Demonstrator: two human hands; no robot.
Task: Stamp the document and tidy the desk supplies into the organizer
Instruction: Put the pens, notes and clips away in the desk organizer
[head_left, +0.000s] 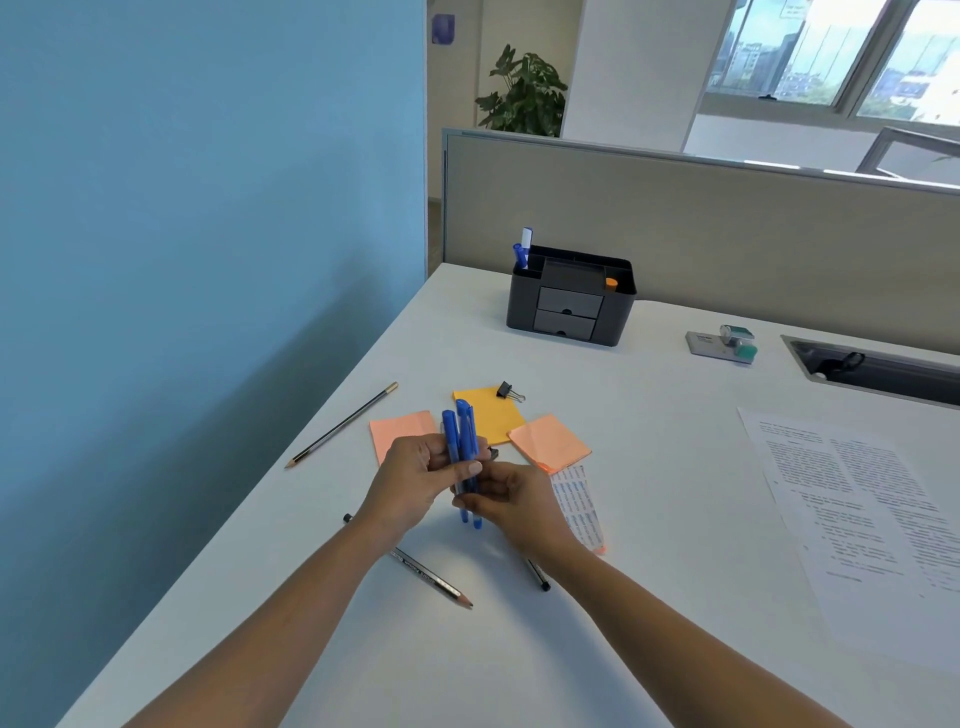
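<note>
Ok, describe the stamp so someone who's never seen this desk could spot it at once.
Start at the black organizer at the back of the white desk, near the beige partition. Just to its right, before the recessed cable tray, sits the stamp. It alone is grey and teal, standing apart from the sticky notes.

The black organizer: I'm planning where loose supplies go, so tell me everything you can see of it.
The organizer is a dark, plastic-looking box standing upright at the far end of the white desk, near the beige partition. Its front has two stacked grey drawers, both closed; open compartments surround them. Two blue-capped pens stand in the left compartment; an orange cap shows on the right.
</note>
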